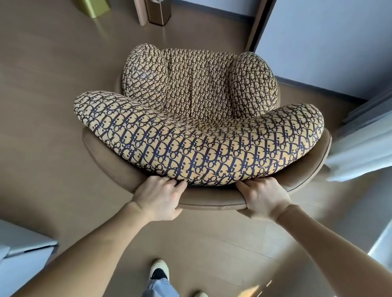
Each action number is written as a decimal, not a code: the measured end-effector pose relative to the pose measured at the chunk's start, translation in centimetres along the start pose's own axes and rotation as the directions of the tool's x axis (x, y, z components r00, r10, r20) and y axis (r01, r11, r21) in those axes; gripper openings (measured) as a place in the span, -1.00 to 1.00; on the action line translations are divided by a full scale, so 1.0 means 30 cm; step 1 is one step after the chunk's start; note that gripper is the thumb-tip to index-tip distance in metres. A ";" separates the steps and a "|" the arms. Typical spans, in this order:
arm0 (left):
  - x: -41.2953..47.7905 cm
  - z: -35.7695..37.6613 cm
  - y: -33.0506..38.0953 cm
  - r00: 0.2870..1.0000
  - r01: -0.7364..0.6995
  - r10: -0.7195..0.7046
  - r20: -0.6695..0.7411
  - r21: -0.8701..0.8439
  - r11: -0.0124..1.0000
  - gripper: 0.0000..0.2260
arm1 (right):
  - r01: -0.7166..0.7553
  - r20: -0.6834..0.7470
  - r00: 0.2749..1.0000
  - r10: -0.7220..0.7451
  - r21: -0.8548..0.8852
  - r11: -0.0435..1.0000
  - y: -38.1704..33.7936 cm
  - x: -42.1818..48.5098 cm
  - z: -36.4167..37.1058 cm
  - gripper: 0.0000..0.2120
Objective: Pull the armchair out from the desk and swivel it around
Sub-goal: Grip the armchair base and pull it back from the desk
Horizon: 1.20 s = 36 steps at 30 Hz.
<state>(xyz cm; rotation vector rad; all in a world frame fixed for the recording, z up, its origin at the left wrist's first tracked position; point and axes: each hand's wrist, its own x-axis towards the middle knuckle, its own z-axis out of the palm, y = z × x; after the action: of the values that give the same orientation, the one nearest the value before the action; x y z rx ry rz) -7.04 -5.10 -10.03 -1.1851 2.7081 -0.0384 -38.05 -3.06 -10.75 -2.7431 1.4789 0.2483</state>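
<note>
Armchair (198,117): stands on open floor (48,98), no counter near it, so pulling-out looks done; left hand (160,198) and right hand (263,198) close their fingers (178,183) over its near back rim; swivel apparently remaining.

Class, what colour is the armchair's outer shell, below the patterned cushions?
Plain tan-brown shell with light stitching, head view.

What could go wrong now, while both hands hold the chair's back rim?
1. The chair may hit the curtain close by its right side when swivelled.
2. The left hand and right hand have fingers tucked under the cushion; they may slip off the smooth rim.
3. The shoes stand near; the base might catch them.
</note>
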 end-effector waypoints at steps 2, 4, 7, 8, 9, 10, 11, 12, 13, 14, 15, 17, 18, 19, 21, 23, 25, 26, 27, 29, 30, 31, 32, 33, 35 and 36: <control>0.035 0.001 -0.016 1.000 0.003 -0.003 -0.018 0.009 1.000 -0.47 | -0.001 -0.002 1.000 0.001 -0.016 1.000 0.032 0.028 -0.009 -0.53; 0.073 0.001 -0.040 0.999 0.009 -0.009 -0.035 0.013 1.000 -0.47 | -0.003 -0.002 1.000 0.003 -0.021 1.000 0.063 0.063 -0.018 -0.51; 0.132 0.000 -0.084 0.999 0.015 -0.013 -0.048 0.030 0.999 -0.46 | 0.002 -0.011 1.000 -0.002 -0.027 1.000 0.105 0.117 -0.021 -0.51; 0.152 -0.002 -0.101 0.999 0.016 -0.015 -0.052 0.035 0.999 -0.45 | 0.001 -0.010 1.000 -0.001 -0.031 1.000 0.119 0.139 -0.023 -0.51; 0.172 -0.004 -0.120 0.998 0.018 -0.016 -0.055 0.036 0.999 -0.46 | -0.001 -0.008 1.000 0.001 -0.035 0.999 0.133 0.161 -0.024 -0.52; 0.193 -0.007 -0.139 0.998 0.022 -0.020 -0.054 0.039 0.999 -0.46 | -0.004 -0.007 1.000 0.004 -0.040 0.999 0.148 0.183 -0.026 -0.52; 0.215 -0.010 -0.159 0.998 0.028 -0.026 -0.048 0.045 0.999 -0.46 | -0.007 -0.008 1.000 0.006 -0.045 0.999 0.163 0.208 -0.029 -0.51; 0.239 -0.013 -0.178 0.999 0.036 -0.034 -0.041 0.050 0.998 -0.47 | -0.009 -0.008 1.000 0.008 -0.045 0.999 0.179 0.234 -0.033 -0.51; 0.264 -0.017 -0.195 0.999 0.041 -0.039 -0.037 0.052 0.998 -0.47 | -0.012 -0.009 1.000 0.011 -0.043 0.999 0.199 0.259 -0.033 -0.50; 0.289 -0.021 -0.210 0.998 0.045 -0.043 -0.037 0.054 0.998 -0.47 | -0.015 -0.011 1.000 0.015 -0.043 0.999 0.220 0.282 -0.033 -0.51; 0.313 -0.022 -0.227 0.998 0.048 -0.046 -0.038 0.062 0.997 -0.47 | -0.020 -0.012 1.000 0.020 -0.045 0.999 0.242 0.308 -0.034 -0.52; 0.364 -0.027 -0.260 0.997 0.055 -0.051 -0.049 0.072 0.996 -0.46 | -0.030 -0.002 1.000 0.030 -0.045 0.999 0.286 0.356 -0.039 -0.52; 0.392 -0.030 -0.277 0.997 0.060 -0.057 -0.053 0.074 0.995 -0.45 | -0.031 0.002 1.000 0.031 -0.047 0.998 0.308 0.381 -0.041 -0.52; 0.419 -0.033 -0.294 0.997 0.067 -0.063 -0.055 0.074 0.995 -0.45 | -0.030 -0.003 1.000 0.030 -0.051 0.998 0.331 0.407 -0.044 -0.52; 0.475 -0.035 -0.325 0.996 0.073 -0.069 -0.054 0.071 0.995 -0.45 | -0.027 -0.013 1.000 0.027 -0.063 0.998 0.381 0.458 -0.049 -0.53; 0.531 -0.033 -0.359 0.996 0.074 -0.069 -0.062 0.077 0.994 -0.45 | -0.031 -0.008 1.000 0.030 -0.080 0.996 0.428 0.506 -0.055 -0.52; 0.584 -0.030 -0.401 0.995 0.071 -0.065 -0.072 0.084 0.994 -0.43 | -0.033 0.008 0.999 0.033 -0.085 0.996 0.468 0.557 -0.064 -0.51; 0.609 -0.031 -0.423 0.995 0.073 -0.067 -0.070 0.086 0.994 -0.42 | -0.027 0.007 1.000 0.028 -0.086 0.996 0.487 0.584 -0.065 -0.51; 0.633 -0.031 -0.447 0.995 0.078 -0.072 -0.068 0.088 0.993 -0.41 | -0.024 -0.002 1.000 0.024 -0.085 0.996 0.505 0.612 -0.065 -0.51; 0.680 -0.034 -0.498 0.995 0.081 -0.076 -0.063 0.083 0.993 -0.40 | -0.027 -0.011 1.000 0.026 -0.088 0.996 0.540 0.670 -0.073 -0.52; 0.702 -0.035 -0.525 0.995 0.081 -0.076 -0.062 0.079 0.994 -0.40 | -0.028 -0.005 1.000 0.028 -0.096 0.995 0.555 0.698 -0.077 -0.52; 0.725 -0.035 -0.554 0.995 0.077 -0.072 -0.068 0.079 0.994 -0.41 | -0.034 0.002 0.999 0.035 -0.106 0.994 0.568 0.726 -0.081 -0.52; 0.748 -0.036 -0.582 0.995 0.072 -0.066 -0.077 0.078 0.994 -0.41 | -0.043 0.000 0.999 0.043 -0.115 0.992 0.583 0.757 -0.087 -0.51; 0.774 -0.039 -0.612 0.995 0.068 -0.062 -0.081 0.074 0.995 -0.42 | -0.046 -0.008 0.999 0.045 -0.120 0.992 0.599 0.789 -0.093 -0.51; 0.828 -0.046 -0.669 0.996 0.072 -0.066 -0.066 0.080 0.994 -0.43 | -0.041 -0.023 0.999 0.039 -0.127 0.991 0.634 0.853 -0.097 -0.51; 0.857 -0.049 -0.698 0.996 0.076 -0.071 -0.058 0.088 0.993 -0.44 | -0.039 -0.027 0.999 0.036 -0.130 0.991 0.653 0.885 -0.100 -0.51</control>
<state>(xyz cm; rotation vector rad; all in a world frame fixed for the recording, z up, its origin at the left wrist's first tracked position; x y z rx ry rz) -9.19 -38.22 -10.62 -1.2750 2.6760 -0.2041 -39.61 -36.14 -10.48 -2.8302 1.5767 0.3241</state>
